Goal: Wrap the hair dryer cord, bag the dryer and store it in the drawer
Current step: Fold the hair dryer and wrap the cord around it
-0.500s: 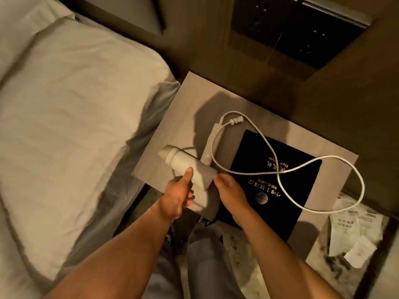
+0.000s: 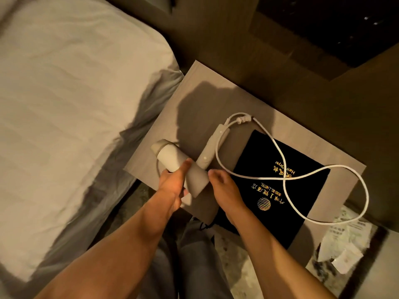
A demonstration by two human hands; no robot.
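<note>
A white hair dryer (image 2: 172, 160) lies across the near left part of the bedside table (image 2: 194, 100), its folded handle (image 2: 212, 145) pointing away from me. My left hand (image 2: 172, 182) grips the dryer's barrel, thumb on top. My right hand (image 2: 224, 186) touches the barrel's wide end, fingers curled; what it holds I cannot tell. The white cord (image 2: 302, 175) runs from the handle's end in loose crossing loops over a black drawstring bag (image 2: 278, 186) with gold lettering that lies flat on the table. No drawer is visible.
A bed with pale bedding (image 2: 75, 104) fills the left side, right against the table. Crumpled papers (image 2: 345, 240) lie on the floor to the right of the table. A dark wood wall and a dark panel (image 2: 334, 29) stand behind. My legs are below the table's near edge.
Both hands stay on the dryer almost unchanged; the view has shifted slightly. The cord and bag have not moved.
</note>
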